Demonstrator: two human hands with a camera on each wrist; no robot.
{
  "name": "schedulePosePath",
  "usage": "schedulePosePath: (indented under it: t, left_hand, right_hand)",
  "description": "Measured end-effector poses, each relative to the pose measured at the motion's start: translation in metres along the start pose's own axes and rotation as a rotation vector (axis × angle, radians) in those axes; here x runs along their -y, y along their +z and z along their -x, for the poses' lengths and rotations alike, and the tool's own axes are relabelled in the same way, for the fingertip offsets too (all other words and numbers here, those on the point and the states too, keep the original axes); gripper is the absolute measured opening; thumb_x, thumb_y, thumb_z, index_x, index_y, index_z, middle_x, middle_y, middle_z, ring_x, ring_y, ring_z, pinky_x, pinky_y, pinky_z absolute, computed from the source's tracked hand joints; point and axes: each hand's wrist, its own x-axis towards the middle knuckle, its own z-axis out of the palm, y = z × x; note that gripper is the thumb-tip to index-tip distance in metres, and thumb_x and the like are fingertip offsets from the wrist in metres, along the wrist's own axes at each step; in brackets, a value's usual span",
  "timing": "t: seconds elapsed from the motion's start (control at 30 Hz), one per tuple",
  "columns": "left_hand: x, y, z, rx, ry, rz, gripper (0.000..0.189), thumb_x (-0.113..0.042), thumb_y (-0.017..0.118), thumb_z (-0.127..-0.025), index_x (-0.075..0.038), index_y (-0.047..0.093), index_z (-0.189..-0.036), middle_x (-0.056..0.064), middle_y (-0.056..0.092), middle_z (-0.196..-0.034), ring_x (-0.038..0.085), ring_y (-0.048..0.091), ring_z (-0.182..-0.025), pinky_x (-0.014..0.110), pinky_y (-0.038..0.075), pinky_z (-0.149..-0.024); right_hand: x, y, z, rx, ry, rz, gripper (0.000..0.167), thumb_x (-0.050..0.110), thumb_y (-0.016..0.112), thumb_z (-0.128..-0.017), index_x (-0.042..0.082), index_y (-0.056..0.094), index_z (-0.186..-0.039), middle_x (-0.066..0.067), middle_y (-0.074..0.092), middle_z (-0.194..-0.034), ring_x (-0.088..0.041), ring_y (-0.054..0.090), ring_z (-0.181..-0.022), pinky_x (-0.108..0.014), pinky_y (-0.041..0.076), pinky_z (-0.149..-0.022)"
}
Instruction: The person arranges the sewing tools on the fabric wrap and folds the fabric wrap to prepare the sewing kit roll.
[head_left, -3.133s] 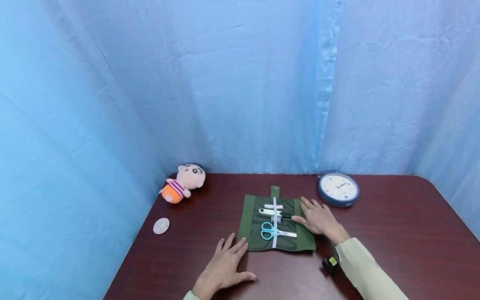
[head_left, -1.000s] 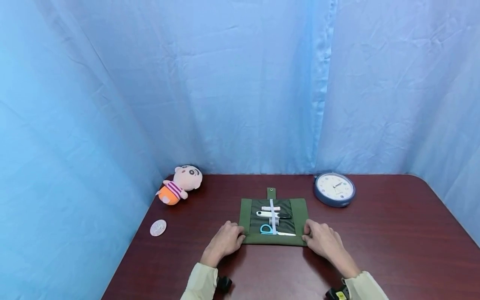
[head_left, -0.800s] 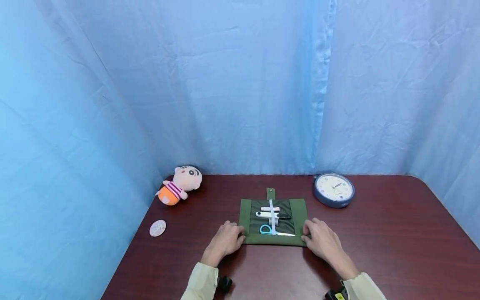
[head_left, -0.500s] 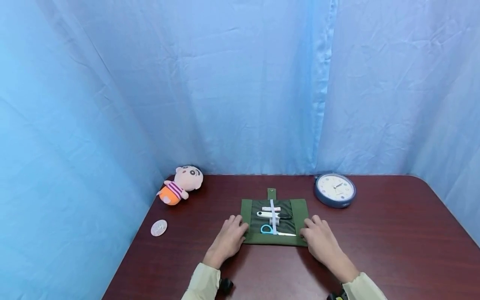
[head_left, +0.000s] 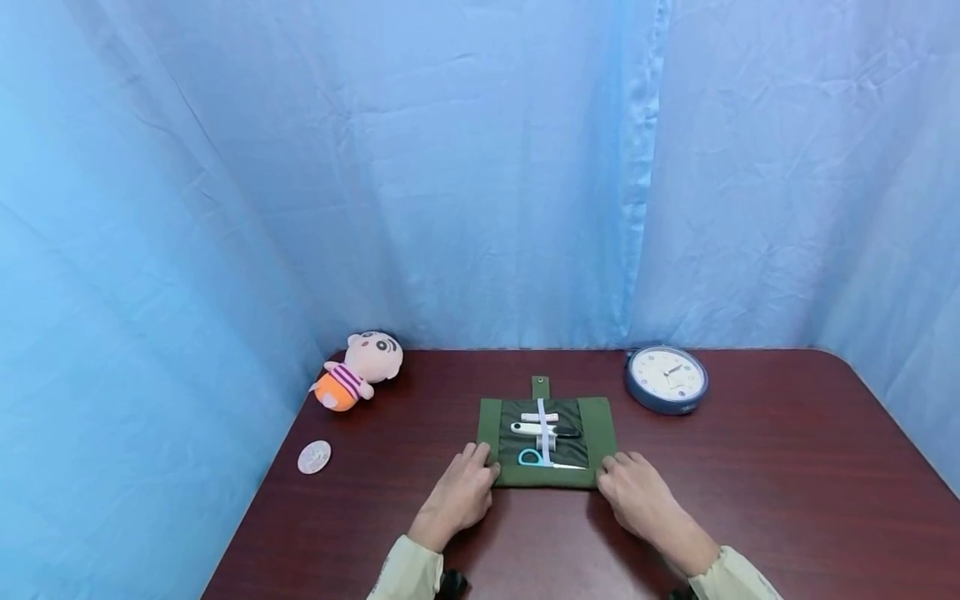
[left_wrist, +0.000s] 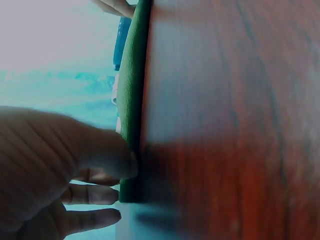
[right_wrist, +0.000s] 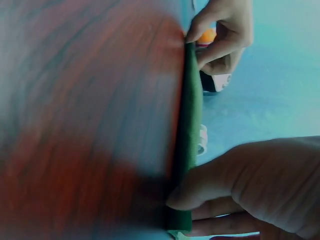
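Observation:
A green fabric tool roll (head_left: 598, 425) lies unrolled on the dark red table, its near edge folded inward in a band. My left hand (head_left: 459, 492) pinches the near left corner; in the left wrist view the thumb (left_wrist: 117, 155) presses on the near side, with fingers beyond the fold. At the near right corner my right hand (head_left: 637, 496) grips the fold likewise, its thumb (right_wrist: 192, 187) low against the edge. A white elastic strap (head_left: 543, 425) crosses blue-handled scissors (head_left: 529, 457), a white tool with a black end (head_left: 524, 428), a grey cylinder and a small white stick. The fold covers the scissors' lower part.
A snap tab (head_left: 540, 387) points away from the roll's far edge. Beyond it on the right lies a blue round clock (head_left: 666, 377). A plush doll (head_left: 360, 371) and a round pale disc (head_left: 314, 457) lie at the left. Blue curtains (head_left: 480, 183) hang behind the table.
Three seconds ago the roll lay flat under spread hands. Its near edge has since been folded inward. In the last second both hands have shifted their finger hold at the folded corners.

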Motion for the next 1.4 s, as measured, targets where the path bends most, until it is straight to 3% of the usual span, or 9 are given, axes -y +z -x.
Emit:
schedulePosePath:
  t: [0.23, 0.4, 0.53, 0.67, 0.93, 1.07, 1.17, 1.3, 1.4]
  left_hand:
    - [0.003, 0.001, -0.001, -0.059, 0.04, -0.02, 0.012, -0.013, 0.068, -0.092, -0.016, 0.079, -0.096, -0.002, 0.06, -0.089, 0.017, 0.056, -0.082, 0.029, 0.05, -0.068]
    - [0.005, 0.004, -0.001, -0.103, 0.068, -0.038, 0.011, -0.011, 0.07, -0.09, -0.019, 0.077, -0.089, -0.004, 0.06, -0.086, 0.015, 0.055, -0.08, 0.026, 0.045, -0.065]
    - [0.012, 0.006, 0.0, -0.138, 0.09, 0.04, 0.013, -0.007, 0.07, -0.089, -0.018, 0.078, -0.091, -0.004, 0.063, -0.085, 0.015, 0.058, -0.079, 0.026, 0.048, -0.066]
    - [0.02, 0.005, 0.002, -0.175, 0.13, 0.109, 0.015, -0.002, 0.07, -0.087, -0.016, 0.076, -0.086, -0.004, 0.065, -0.081, 0.015, 0.061, -0.078, 0.027, 0.052, -0.069]
    - [0.023, -0.003, 0.012, 0.014, 0.115, 0.338, 0.017, -0.001, 0.063, -0.094, -0.013, 0.074, -0.096, 0.0, 0.07, -0.109, 0.01, 0.068, -0.1, 0.022, 0.057, -0.085]
    - [0.027, -0.008, 0.016, 0.039, 0.09, 0.5, 0.017, 0.001, 0.058, -0.096, -0.012, 0.066, -0.09, 0.0, 0.068, -0.085, 0.002, 0.059, -0.077, 0.017, 0.051, -0.071]
    - [0.032, -0.013, 0.016, 0.087, 0.072, 0.648, 0.018, -0.004, 0.055, -0.1, -0.011, 0.058, -0.084, -0.004, 0.053, -0.069, 0.0, 0.042, -0.065, 0.015, 0.04, -0.063]
    - [0.04, -0.02, 0.011, 0.167, 0.062, 0.746, 0.02, -0.013, 0.051, -0.103, -0.011, 0.055, -0.083, -0.011, 0.038, -0.068, -0.001, 0.034, -0.061, 0.017, 0.035, -0.065]
    - [0.044, -0.022, 0.004, 0.213, 0.041, 0.782, 0.022, -0.015, 0.05, -0.104, -0.011, 0.055, -0.083, -0.011, 0.036, -0.068, 0.0, 0.033, -0.061, 0.022, 0.034, -0.074]
  right_hand:
    - [-0.007, 0.009, -0.006, 0.017, -0.041, -0.054, 0.023, 0.001, 0.074, -0.056, 0.013, 0.055, -0.057, -0.001, 0.057, -0.059, -0.022, 0.056, -0.058, -0.034, 0.044, -0.057]
    - [-0.017, 0.018, -0.005, -0.052, -0.069, -0.113, 0.022, 0.004, 0.074, -0.061, 0.015, 0.056, -0.058, 0.003, 0.055, -0.062, -0.019, 0.057, -0.062, -0.033, 0.047, -0.061]
    - [-0.025, 0.021, -0.002, -0.09, -0.105, -0.195, 0.022, 0.006, 0.078, -0.067, 0.015, 0.059, -0.062, 0.006, 0.051, -0.064, -0.015, 0.055, -0.063, -0.033, 0.049, -0.065]
    - [-0.034, 0.02, -0.001, -0.049, -0.123, -0.304, 0.021, 0.007, 0.082, -0.071, 0.016, 0.063, -0.068, 0.008, 0.052, -0.065, -0.012, 0.055, -0.063, -0.035, 0.051, -0.071]
    - [-0.037, 0.014, 0.012, 0.059, -0.06, -0.463, 0.012, 0.008, 0.074, -0.085, 0.018, 0.067, -0.087, 0.009, 0.062, -0.082, -0.008, 0.062, -0.071, -0.028, 0.052, -0.06]
    - [-0.038, 0.01, 0.017, 0.037, 0.0, -0.577, 0.015, 0.007, 0.069, -0.09, 0.021, 0.066, -0.09, 0.015, 0.06, -0.081, 0.002, 0.057, -0.07, -0.022, 0.049, -0.06]
    - [-0.039, 0.007, 0.019, 0.032, 0.068, -0.683, 0.017, 0.006, 0.066, -0.094, 0.023, 0.066, -0.091, 0.019, 0.059, -0.081, 0.008, 0.052, -0.074, -0.021, 0.047, -0.063]
    - [-0.039, 0.006, 0.019, 0.051, 0.16, -0.752, 0.016, 0.005, 0.062, -0.096, 0.02, 0.068, -0.093, 0.018, 0.063, -0.082, 0.008, 0.054, -0.076, -0.023, 0.048, -0.064]
    - [-0.04, 0.007, 0.017, 0.084, 0.233, -0.769, 0.013, 0.008, 0.061, -0.097, 0.017, 0.07, -0.094, 0.015, 0.067, -0.084, 0.006, 0.059, -0.078, -0.024, 0.05, -0.066]
